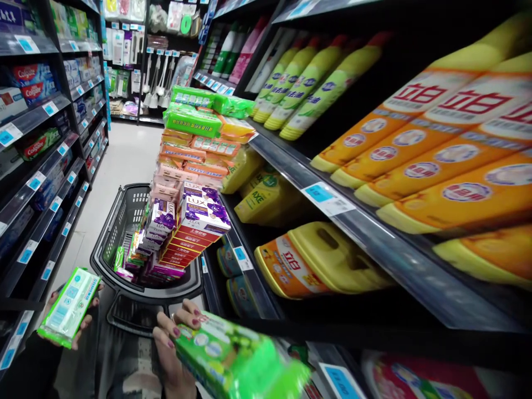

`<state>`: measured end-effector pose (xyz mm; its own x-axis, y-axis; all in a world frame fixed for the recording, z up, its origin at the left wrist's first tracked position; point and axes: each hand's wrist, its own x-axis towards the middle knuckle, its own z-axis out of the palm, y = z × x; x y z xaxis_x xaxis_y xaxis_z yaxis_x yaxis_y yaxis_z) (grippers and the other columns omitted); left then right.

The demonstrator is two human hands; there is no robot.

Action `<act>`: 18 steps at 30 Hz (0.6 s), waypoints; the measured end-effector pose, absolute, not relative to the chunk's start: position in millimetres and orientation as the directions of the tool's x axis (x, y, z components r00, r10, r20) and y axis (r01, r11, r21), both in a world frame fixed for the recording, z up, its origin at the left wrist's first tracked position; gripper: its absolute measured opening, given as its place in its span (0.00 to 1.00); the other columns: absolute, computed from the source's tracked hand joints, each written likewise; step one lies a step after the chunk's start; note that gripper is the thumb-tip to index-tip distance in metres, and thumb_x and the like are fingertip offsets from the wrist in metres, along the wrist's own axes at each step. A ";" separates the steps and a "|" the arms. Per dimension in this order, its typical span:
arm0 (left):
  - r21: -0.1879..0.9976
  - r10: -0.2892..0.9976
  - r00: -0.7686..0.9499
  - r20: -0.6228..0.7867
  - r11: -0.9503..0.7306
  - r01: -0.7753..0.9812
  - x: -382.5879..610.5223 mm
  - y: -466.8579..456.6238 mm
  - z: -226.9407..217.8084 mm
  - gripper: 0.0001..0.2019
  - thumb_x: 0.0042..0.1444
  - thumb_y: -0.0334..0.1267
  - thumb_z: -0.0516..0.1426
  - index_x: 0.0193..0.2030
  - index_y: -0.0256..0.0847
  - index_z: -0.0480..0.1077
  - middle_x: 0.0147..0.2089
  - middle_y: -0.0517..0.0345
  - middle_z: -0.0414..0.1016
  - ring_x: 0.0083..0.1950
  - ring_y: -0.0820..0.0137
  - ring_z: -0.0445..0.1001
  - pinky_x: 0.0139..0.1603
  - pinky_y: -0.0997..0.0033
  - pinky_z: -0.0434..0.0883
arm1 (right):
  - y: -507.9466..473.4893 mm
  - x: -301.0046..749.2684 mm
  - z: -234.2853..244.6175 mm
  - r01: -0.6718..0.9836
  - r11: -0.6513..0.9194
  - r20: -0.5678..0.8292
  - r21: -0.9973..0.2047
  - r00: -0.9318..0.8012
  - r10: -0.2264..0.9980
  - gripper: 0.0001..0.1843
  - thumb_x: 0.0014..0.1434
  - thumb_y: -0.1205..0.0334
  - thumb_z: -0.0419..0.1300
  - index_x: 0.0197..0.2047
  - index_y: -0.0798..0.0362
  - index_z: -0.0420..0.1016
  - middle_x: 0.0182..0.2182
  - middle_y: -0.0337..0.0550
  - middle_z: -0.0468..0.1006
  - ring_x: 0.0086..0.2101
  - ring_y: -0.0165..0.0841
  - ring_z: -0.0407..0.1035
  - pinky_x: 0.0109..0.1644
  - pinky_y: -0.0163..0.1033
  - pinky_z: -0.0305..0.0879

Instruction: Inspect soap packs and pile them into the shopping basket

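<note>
Green wrappers are gripped in both hands: one pack (68, 306) is grasped by the left hand (82, 328), the other pack (236, 354) is pinched at one end by the right hand (172, 349). Neither has been put down yet. Ahead of the hands, plenty has been loaded already: boxes (205, 208) marked "LUX" are stacked in the basket (166, 292), and orange packs (183, 152) are piled behind, topped with green packs (193, 121) (can't be told if that pile is inside). How much is left isn't shown. Up and right of the right hand, "立白" is printed on bottles (419, 138) and "AXE" on a jug (270, 194); beyond the left hand, "Colgate" cartons (35, 82) are shelved.
</note>
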<state>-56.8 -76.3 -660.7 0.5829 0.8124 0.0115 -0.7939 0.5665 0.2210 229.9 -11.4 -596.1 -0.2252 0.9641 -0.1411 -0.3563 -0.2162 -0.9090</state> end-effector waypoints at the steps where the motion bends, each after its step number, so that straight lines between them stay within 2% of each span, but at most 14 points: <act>1: 0.236 0.800 0.601 0.008 0.582 -0.778 -58.5 -75.3 -660.3 0.39 0.49 0.44 0.64 0.67 0.47 0.54 0.58 0.44 0.69 0.49 0.56 0.75 0.43 0.50 0.77 | -11.3 227.4 -594.7 -0.498 -0.301 -0.199 -0.813 -0.248 0.948 0.25 0.53 0.30 0.50 0.43 0.36 0.73 0.31 0.41 0.75 0.27 0.36 0.64 0.26 0.40 0.63; 3: 0.256 0.795 0.606 0.000 0.586 -0.769 -60.9 -74.1 -658.6 0.38 0.49 0.44 0.63 0.66 0.47 0.55 0.57 0.44 0.70 0.49 0.57 0.75 0.44 0.50 0.77 | -10.9 223.5 -591.7 -0.697 -0.435 -0.298 -0.570 -0.318 0.900 0.25 0.45 0.33 0.62 0.43 0.36 0.74 0.34 0.39 0.75 0.28 0.34 0.64 0.25 0.36 0.61; 4: 0.259 0.799 0.601 -0.007 0.582 -0.771 -61.4 -73.8 -657.4 0.36 0.50 0.44 0.63 0.66 0.47 0.56 0.56 0.44 0.70 0.49 0.57 0.75 0.44 0.50 0.77 | -10.6 222.3 -590.4 -0.741 -0.476 -0.324 -0.474 -0.355 0.877 0.26 0.41 0.37 0.67 0.43 0.37 0.75 0.37 0.40 0.75 0.30 0.33 0.65 0.26 0.35 0.62; 6: 0.260 0.802 0.597 -0.027 0.582 -0.770 -61.1 -74.0 -654.3 0.35 0.50 0.44 0.64 0.64 0.45 0.59 0.54 0.44 0.72 0.48 0.58 0.75 0.44 0.51 0.77 | -9.6 221.5 -588.8 -0.770 -0.494 -0.336 -0.404 -0.378 0.863 0.28 0.40 0.41 0.70 0.44 0.40 0.75 0.39 0.40 0.75 0.32 0.32 0.65 0.25 0.33 0.62; 10: 0.242 0.807 0.587 -0.056 0.582 -0.777 -56.4 -76.3 -650.2 0.35 0.48 0.45 0.65 0.63 0.43 0.61 0.48 0.43 0.75 0.47 0.59 0.77 0.43 0.52 0.78 | -5.1 227.1 -587.6 -0.792 -0.504 -0.359 -0.346 -0.384 0.851 0.29 0.38 0.42 0.72 0.44 0.39 0.74 0.36 0.37 0.76 0.30 0.28 0.68 0.25 0.30 0.66; 12: 0.234 0.828 0.558 -0.054 0.553 -0.799 -54.0 -77.9 -650.8 0.34 0.49 0.46 0.64 0.63 0.43 0.62 0.47 0.43 0.76 0.46 0.58 0.77 0.42 0.51 0.78 | -1.7 232.6 -584.2 -0.761 -0.516 -0.406 -0.393 -0.360 0.840 0.28 0.37 0.42 0.72 0.41 0.42 0.74 0.34 0.36 0.76 0.33 0.31 0.71 0.31 0.34 0.71; 14: 0.234 0.844 0.534 -0.046 0.529 -0.816 -52.9 -79.1 -652.6 0.34 0.50 0.46 0.64 0.63 0.42 0.61 0.46 0.41 0.76 0.46 0.57 0.78 0.41 0.51 0.78 | 1.9 238.0 -576.7 -0.715 -0.463 -0.428 -0.523 -0.249 0.869 0.25 0.41 0.45 0.71 0.40 0.43 0.71 0.34 0.36 0.77 0.35 0.34 0.73 0.37 0.42 0.74; 16: 0.232 0.852 0.522 -0.038 0.516 -0.825 -53.1 -79.7 -654.6 0.34 0.50 0.45 0.64 0.63 0.42 0.61 0.49 0.40 0.75 0.46 0.56 0.77 0.40 0.49 0.78 | 4.9 242.0 -566.7 -0.637 -0.357 -0.393 -0.683 -0.091 0.915 0.21 0.46 0.51 0.70 0.39 0.44 0.66 0.35 0.35 0.77 0.35 0.35 0.74 0.40 0.49 0.74; 18: 0.222 0.849 0.528 -0.033 0.521 -0.824 -53.6 -79.6 -655.6 0.35 0.49 0.45 0.64 0.64 0.42 0.60 0.50 0.39 0.74 0.46 0.56 0.77 0.41 0.48 0.78 | 6.9 244.2 -557.2 -0.545 -0.273 -0.338 -0.793 0.021 0.941 0.21 0.48 0.55 0.70 0.39 0.45 0.63 0.37 0.36 0.76 0.34 0.34 0.73 0.40 0.50 0.75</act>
<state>-53.6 -79.6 -655.6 0.5280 0.8486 -0.0328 -0.8239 0.5212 0.2225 244.2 6.9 -557.2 0.0213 0.9408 -0.3383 -0.5451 -0.2727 -0.7928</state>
